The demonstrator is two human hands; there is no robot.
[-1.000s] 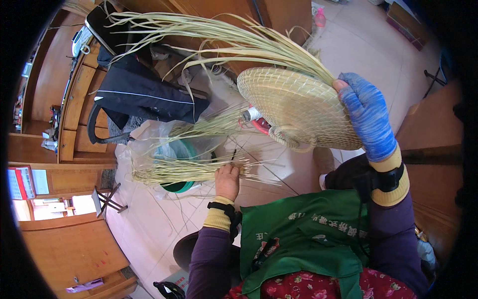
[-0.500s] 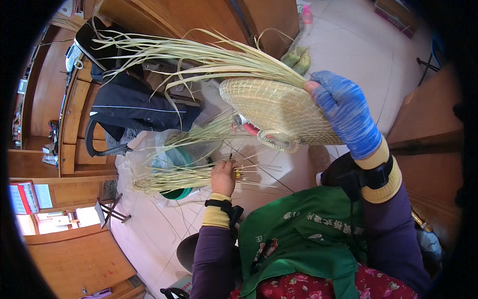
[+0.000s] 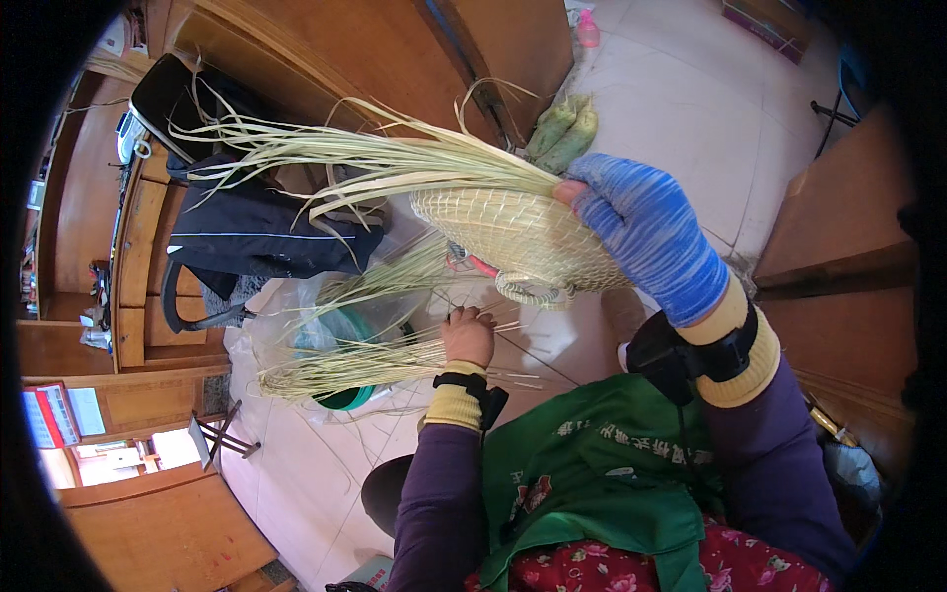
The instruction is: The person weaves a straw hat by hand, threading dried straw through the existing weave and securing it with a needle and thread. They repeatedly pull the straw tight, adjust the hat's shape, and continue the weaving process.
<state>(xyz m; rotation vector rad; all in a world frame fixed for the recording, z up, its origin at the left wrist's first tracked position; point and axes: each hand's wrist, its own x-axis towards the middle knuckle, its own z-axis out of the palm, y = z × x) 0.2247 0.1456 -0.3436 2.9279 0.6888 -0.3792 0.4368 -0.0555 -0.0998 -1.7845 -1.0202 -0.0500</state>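
My right hand (image 3: 646, 232), in a blue fingerless glove, grips the edge of a coiled straw basket (image 3: 503, 222), which is held up on its side. Its thumb presses on a sheaf of long loose straw (image 3: 395, 168) that fans out to the left along the top edge. A small looped straw handle (image 3: 533, 291) shows on the lower side of the basket. Lower down, my bare left hand (image 3: 468, 337) is closed, fingers curled at the cut ends of a straw bundle (image 3: 345, 365). Which strands it has hold of is partly hidden.
Beneath the bundle stands a green bucket (image 3: 347, 398) with clear plastic around it. A dark cloth-draped cart (image 3: 266, 232) is at left. Green gourd-like vegetables (image 3: 564, 133) lie by a wooden cabinet (image 3: 523, 49). A small folding stool (image 3: 222, 434) stands far left.
My right hand and the basket have shifted a little left and down. The left hand has moved slightly right along the straw ends, its fingers lifted a bit. The whole view has turned slightly.
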